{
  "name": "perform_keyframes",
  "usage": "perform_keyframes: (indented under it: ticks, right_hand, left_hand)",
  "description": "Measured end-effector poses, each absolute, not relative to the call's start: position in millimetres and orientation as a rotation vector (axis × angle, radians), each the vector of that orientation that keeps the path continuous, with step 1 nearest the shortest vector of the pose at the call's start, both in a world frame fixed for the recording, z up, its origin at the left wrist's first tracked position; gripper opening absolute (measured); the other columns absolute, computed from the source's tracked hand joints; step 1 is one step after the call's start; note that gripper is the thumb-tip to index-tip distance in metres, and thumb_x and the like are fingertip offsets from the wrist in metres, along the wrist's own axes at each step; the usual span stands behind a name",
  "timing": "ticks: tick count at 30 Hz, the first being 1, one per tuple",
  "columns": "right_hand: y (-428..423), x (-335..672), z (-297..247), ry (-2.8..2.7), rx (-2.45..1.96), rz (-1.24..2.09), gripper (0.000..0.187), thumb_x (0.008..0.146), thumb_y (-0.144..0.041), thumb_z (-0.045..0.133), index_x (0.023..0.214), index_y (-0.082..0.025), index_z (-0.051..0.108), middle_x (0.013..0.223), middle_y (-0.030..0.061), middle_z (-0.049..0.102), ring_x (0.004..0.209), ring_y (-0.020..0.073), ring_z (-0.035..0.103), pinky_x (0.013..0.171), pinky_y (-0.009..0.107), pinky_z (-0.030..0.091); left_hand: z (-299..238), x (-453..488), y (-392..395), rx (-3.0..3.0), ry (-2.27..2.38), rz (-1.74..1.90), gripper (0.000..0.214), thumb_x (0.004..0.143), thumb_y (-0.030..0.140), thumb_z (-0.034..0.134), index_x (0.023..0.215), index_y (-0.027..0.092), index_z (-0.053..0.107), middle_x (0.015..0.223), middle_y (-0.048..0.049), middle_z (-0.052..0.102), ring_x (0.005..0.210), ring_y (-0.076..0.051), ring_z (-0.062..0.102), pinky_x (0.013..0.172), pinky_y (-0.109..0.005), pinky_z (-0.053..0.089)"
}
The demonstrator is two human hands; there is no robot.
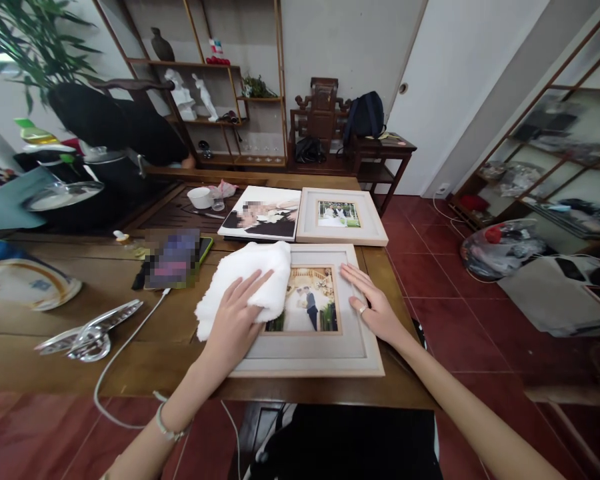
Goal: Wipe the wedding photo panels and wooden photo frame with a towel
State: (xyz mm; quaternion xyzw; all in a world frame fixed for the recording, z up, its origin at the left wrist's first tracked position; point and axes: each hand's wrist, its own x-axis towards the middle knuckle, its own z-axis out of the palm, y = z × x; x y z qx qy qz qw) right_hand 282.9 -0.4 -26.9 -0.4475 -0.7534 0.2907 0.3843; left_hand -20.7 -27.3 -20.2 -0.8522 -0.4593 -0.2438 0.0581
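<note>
A picture frame [310,353] with a pale wide border lies flat near the table's front edge, a wedding photo [310,300] in its middle. Over its left side is spread a folded white towel [253,267]. My left hand [237,320] presses flat on the towel, fingers stretched out. On the frame's right border rests my right hand [373,303], fingers extended along the edge and a ring on one finger. Behind it lie a second frame [370,217] with a smaller photo and a white-edged photo panel [285,193].
A phone [173,260] with a white cable [125,347] and a silver metal tool [93,333] lie on the left of the wooden table [180,363]. A white bowl [200,197] and a lidded pan [65,197] stand farther back. A person in black [145,130] sits across the table.
</note>
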Motion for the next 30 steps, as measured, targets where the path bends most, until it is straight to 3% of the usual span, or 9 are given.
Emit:
perform_keyframes:
  ticks: [6, 9, 12, 14, 18, 23, 30]
  right_hand:
    - [1, 285, -32, -1.957, -1.105, 0.704, 0.060, 0.084, -0.014, 0.048, 0.142, -0.029, 0.049, 0.152, 0.0019, 0.045, 0.145, 0.0241, 0.034, 0.121, 0.054, 0.025]
    - [3, 285, -35, -1.970, -1.090, 0.688, 0.061, 0.083, -0.014, 0.048, 0.142, -0.030, 0.050, 0.151, 0.0021, 0.046, 0.144, 0.0245, 0.036, 0.121, 0.055, 0.025]
    - [3, 285, -37, -1.973, -1.083, 0.675, 0.061, 0.083, -0.013, 0.048, 0.141, -0.030, 0.050, 0.150, 0.0019, 0.047, 0.144, 0.0244, 0.036, 0.120, 0.055, 0.025]
    - [3, 285, -38, -1.978, -1.080, 0.669, 0.061, 0.082, -0.014, 0.048, 0.141, -0.030, 0.051, 0.150, 0.0021, 0.048, 0.144, 0.0247, 0.037, 0.120, 0.055, 0.025]
    - [2, 285, -36, -1.982, -1.121, 0.686, 0.060, 0.082, -0.013, 0.047, 0.141, -0.028, 0.052, 0.150, 0.0030, 0.048, 0.144, 0.0247, 0.036, 0.120, 0.055, 0.026]
    - [1, 284, -35, -1.963, -1.154, 0.717, 0.062, 0.082, -0.010, 0.046, 0.140, -0.031, 0.052, 0.149, 0.0003, 0.049, 0.145, 0.0238, 0.035, 0.121, 0.055, 0.025]
    - [4, 285, -34, -1.947, -1.149, 0.737, 0.061, 0.081, -0.011, 0.047, 0.137, -0.032, 0.055, 0.147, -0.0006, 0.051, 0.144, 0.0242, 0.037, 0.121, 0.055, 0.025]
  left_hand:
    - [-30, -32, -27, -2.248, -1.555, -1.152, 0.026, 0.081, 0.006, 0.048, 0.085, 0.019, 0.070, 0.139, -0.0090, 0.058, 0.132, -0.029, 0.051, 0.105, -0.042, 0.048]
    - [-21, -38, -24, -2.043, -1.536, -1.317, 0.037, 0.081, 0.007, 0.050, 0.111, 0.021, 0.068, 0.135, -0.0067, 0.061, 0.130, -0.027, 0.053, 0.106, -0.039, 0.048]
    - [-1, -37, -17, -2.048, -1.401, -1.359, 0.052, 0.082, 0.007, 0.049, 0.132, 0.021, 0.056, 0.144, -0.0077, 0.053, 0.135, -0.025, 0.047, 0.111, -0.042, 0.043]
    - [9, -33, -8, -2.130, -1.333, -1.272, 0.044, 0.083, 0.006, 0.047, 0.122, 0.020, 0.062, 0.150, -0.0078, 0.046, 0.140, -0.026, 0.042, 0.113, -0.048, 0.040]
    - [4, -26, 15, -2.475, -1.350, -0.754, 0.033, 0.076, -0.001, 0.043, 0.083, 0.015, 0.071, 0.150, -0.0135, 0.044, 0.141, -0.033, 0.038, 0.112, -0.056, 0.037]
    - [-16, -27, 30, -2.634, -1.391, -0.549, 0.039, 0.076, 0.001, 0.045, 0.097, 0.016, 0.074, 0.150, -0.0129, 0.043, 0.141, -0.031, 0.037, 0.113, -0.056, 0.034]
    - [-13, -24, 26, -2.633, -1.412, -0.519, 0.039, 0.077, 0.003, 0.043, 0.095, 0.017, 0.075, 0.148, -0.0129, 0.046, 0.140, -0.032, 0.040, 0.111, -0.058, 0.035]
